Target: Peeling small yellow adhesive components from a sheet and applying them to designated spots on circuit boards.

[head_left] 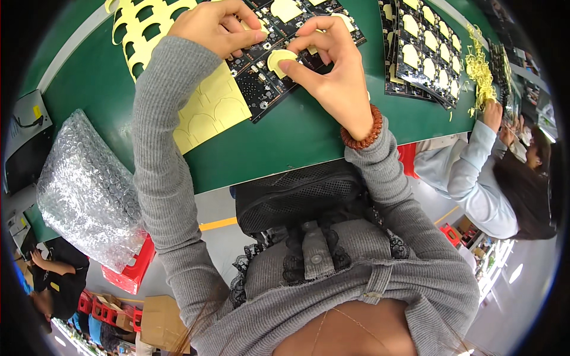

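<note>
My right hand [338,77] pinches the edge of a pale yellow rounded sticker [277,58], its thumb lying on the piece just above a black circuit board panel [261,102]. Over the upper left of the same panel is my left hand [218,28], thumb and forefinger brought together at the tips. Whatever sits between those tips is too small to make out. Other yellow stickers of the same shape [286,9] lie on the panel's board sections. Beside the panel, partly under my left forearm, a yellow sticker sheet [214,110] shows curved cut lines.
A yellow sheet with cut-out holes [135,26] lies on the green table [267,151] at far left. Stacked board panels with stickers [424,50] and yellow scraps [480,65] are on the right, near a co-worker's arm [469,160]. Bubble wrap [89,190] rests on a red stool [133,267] at left.
</note>
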`<state>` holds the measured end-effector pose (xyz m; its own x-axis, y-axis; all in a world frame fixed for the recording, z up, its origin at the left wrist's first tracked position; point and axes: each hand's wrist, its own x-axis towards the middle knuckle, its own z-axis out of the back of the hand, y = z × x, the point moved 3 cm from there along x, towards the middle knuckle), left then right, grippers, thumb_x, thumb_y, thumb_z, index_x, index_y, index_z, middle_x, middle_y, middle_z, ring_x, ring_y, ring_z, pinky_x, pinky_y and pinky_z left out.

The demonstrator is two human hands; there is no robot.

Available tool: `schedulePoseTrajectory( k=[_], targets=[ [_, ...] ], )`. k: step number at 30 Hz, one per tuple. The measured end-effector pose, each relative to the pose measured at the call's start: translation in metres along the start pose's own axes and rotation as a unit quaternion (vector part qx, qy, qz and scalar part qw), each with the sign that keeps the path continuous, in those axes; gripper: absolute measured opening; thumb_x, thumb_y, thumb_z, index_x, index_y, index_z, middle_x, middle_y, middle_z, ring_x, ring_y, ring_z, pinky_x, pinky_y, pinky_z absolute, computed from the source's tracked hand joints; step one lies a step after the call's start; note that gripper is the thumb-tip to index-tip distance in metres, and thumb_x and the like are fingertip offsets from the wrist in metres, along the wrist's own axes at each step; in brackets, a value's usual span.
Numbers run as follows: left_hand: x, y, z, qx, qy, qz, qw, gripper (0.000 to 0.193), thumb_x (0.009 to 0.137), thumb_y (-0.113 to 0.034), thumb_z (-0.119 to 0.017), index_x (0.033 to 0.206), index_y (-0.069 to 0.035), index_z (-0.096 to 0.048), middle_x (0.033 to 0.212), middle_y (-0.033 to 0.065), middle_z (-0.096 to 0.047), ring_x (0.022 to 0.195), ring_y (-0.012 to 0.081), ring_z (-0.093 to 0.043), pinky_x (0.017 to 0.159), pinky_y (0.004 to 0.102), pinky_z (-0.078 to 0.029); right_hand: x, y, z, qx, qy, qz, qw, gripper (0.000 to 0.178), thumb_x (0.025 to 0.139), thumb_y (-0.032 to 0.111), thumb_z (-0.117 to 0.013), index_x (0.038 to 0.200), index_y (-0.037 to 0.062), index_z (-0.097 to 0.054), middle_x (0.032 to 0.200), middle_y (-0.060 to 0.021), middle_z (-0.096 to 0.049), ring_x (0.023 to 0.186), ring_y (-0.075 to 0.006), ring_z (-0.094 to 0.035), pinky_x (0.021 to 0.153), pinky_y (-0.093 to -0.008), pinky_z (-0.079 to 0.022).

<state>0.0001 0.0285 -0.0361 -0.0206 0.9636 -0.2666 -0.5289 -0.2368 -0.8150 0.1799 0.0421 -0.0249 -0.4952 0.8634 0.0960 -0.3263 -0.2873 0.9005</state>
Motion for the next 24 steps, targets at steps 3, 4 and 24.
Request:
schedulePoseTrajectory(
  k=[3,4,24],
  targets=[
    [0.000,0.000,0.000,0.011,0.000,-0.012,1.000,0.019,0.074,-0.021,-0.069,0.086,-0.007,-0.062,0.065,-0.0030,-0.058,0.057,0.0039,-0.052,0.051,0.0164,-0.043,0.001,-0.001,0.000,0.016,0.008,-0.023,1.000,0.037,0.062,0.006,-0.067,0.093,0.0064,-0.046,0.073,-0.0036,-0.063,0.081,-0.0242,-0.053,0.075,-0.0323,-0.039],
    [0.000,-0.001,-0.001,0.016,0.000,-0.018,1.000,0.020,0.074,-0.022,-0.069,0.086,-0.007,-0.062,0.065,-0.0030,-0.057,0.056,0.0039,-0.052,0.051,0.0164,-0.043,0.001,-0.001,0.000,0.009,0.006,-0.010,1.000,0.037,0.062,0.006,-0.067,0.093,0.0063,-0.046,0.073,-0.0037,-0.063,0.081,-0.0243,-0.053,0.075,-0.0324,-0.039],
    [-0.006,-0.015,-0.001,0.103,0.002,-0.059,0.993,0.023,0.070,-0.022,-0.073,0.083,-0.007,-0.061,0.058,-0.0046,-0.051,0.051,0.0012,-0.042,0.046,0.0155,-0.035,-0.002,0.004,-0.005,-0.088,-0.009,0.082,0.993,0.027,0.063,0.004,-0.063,0.086,0.0067,-0.049,0.072,-0.0028,-0.056,0.077,-0.0226,-0.052,0.074,-0.0327,-0.035]
  ],
)
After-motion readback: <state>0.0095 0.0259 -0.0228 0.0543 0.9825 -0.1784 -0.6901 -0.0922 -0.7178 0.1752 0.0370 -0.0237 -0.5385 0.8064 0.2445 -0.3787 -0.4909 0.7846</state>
